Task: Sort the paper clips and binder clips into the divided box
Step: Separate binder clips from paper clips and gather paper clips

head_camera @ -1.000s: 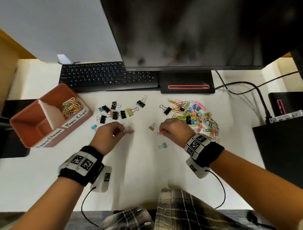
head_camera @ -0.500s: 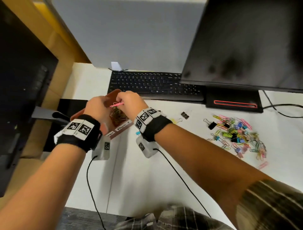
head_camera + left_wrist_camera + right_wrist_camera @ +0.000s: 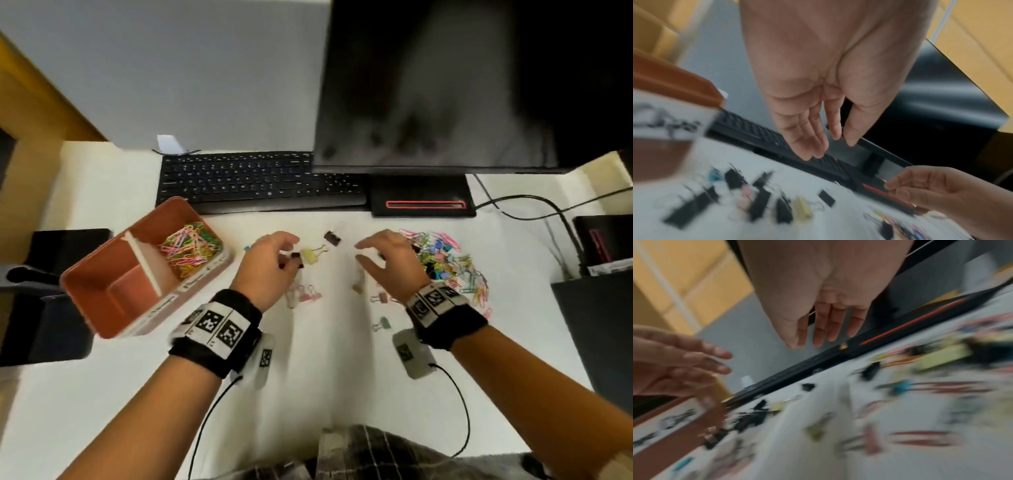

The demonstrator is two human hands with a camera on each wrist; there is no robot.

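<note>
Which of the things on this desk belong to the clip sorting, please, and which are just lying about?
Part of the job:
divided box
paper clips in the box
mixed clip pile
yellow binder clip
black binder clip
left hand
right hand

Lying about:
keyboard
monitor
cables

Divided box (image 3: pixel 102 294): terracotta-orange, white divider and labels. Paper clips (image 3: pixel 190 248) inside: pink, yellow, green mix. Right-of-centre pile (image 3: pixel 442 263): multicolour. Binder clips: one yellow (image 3: pixel 310 255), one black (image 3: pixel 331 238). Desk (image 3: pixel 308 377) white, keyboard (image 3: pixel 253 183) black, wristbands (image 3: pixel 219 330) black with black-and-white markers.
</note>
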